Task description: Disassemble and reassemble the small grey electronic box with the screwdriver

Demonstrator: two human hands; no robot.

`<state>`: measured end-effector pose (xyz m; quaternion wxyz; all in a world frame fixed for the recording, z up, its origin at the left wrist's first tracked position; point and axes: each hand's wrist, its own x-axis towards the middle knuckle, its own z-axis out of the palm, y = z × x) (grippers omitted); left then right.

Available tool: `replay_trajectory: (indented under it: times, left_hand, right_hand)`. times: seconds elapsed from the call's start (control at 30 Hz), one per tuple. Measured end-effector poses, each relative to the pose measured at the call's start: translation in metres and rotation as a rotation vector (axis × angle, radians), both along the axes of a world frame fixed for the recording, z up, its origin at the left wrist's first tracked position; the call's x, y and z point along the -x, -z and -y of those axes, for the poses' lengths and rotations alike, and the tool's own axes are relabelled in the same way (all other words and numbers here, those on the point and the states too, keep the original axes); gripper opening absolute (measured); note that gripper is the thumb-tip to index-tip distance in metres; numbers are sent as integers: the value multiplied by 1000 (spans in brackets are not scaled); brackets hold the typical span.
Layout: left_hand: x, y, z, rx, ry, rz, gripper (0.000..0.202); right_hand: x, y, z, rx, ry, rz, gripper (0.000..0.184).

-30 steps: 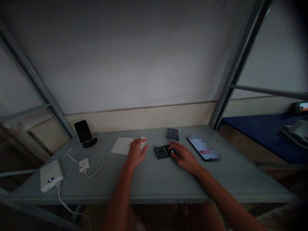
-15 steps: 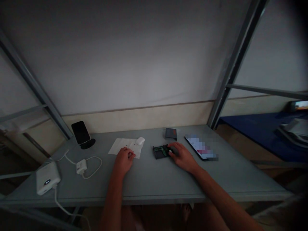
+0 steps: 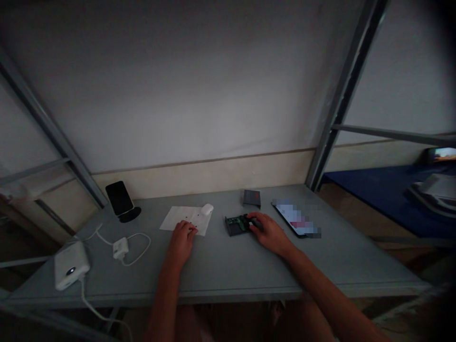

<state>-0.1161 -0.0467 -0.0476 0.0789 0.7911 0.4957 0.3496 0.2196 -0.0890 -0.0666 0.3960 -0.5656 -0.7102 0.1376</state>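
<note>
Green circuit board [image 3: 235, 221] shows inside an open dark case [image 3: 235, 232], which lies flat on the grey table [image 3: 221, 268] between the two hands, far closer to the right one. The right hand [image 3: 270, 232] is at the case's right end, its fingers and thumb curled close together there with something dark between them; I cannot tell whether they grip the case or another thing. Well apart from the case, the left hand [image 3: 182, 238] rests at the near edge of a white paper sheet [image 3: 174, 217], fingers bent and drawn together; whether they pinch anything is too small to tell. A few tiny dark specks dot the sheet near the fingertips, and a rounded white case [image 3: 206, 209] sits on its far right corner. Beyond the circuit board stands a small dark box [image 3: 251, 198]; right of the right hand lies a phone [image 3: 294, 217], its screen lit.
</note>
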Motion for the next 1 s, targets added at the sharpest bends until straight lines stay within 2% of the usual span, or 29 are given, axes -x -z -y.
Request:
replay_trajectory:
  times: [0.1,0.23,0.37,0.5,0.57,0.63,0.73,0.87,1.0]
  left_hand:
    - [-19,-6,2,-25,34,79,13]
    - [-61,-20,-4,17,134,96,24]
    - [-106,-34,-30,90,203,103,33]
    - [-138,-35,-60,197,372,225,39]
    - [-144,-32,-66,261,431,264,41]
    - [-143,-28,-67,303,462,290,39]
    - [-134,-21,-64,333,463,348,32]
    - [-125,-15,-67,362,438,403,27]
    - [-128,-5,-69,347,349,422,23]
  right_hand:
    - [0,-3,2,-67,10,-11,35]
    - [0,-3,2,-170,42,-101,38]
    - [-3,-4,0,-212,70,-205,31]
    - [-6,-23,-7,-254,46,-278,29]
    - [-5,-39,-18,-339,10,-232,27]
    - [-2,-55,-34,-406,31,-200,29]
    - [7,-71,-61,-430,44,-128,32]
    - [20,-67,-79,-401,-41,-210,33]
    - [21,-51,-73,-381,-39,-272,29]
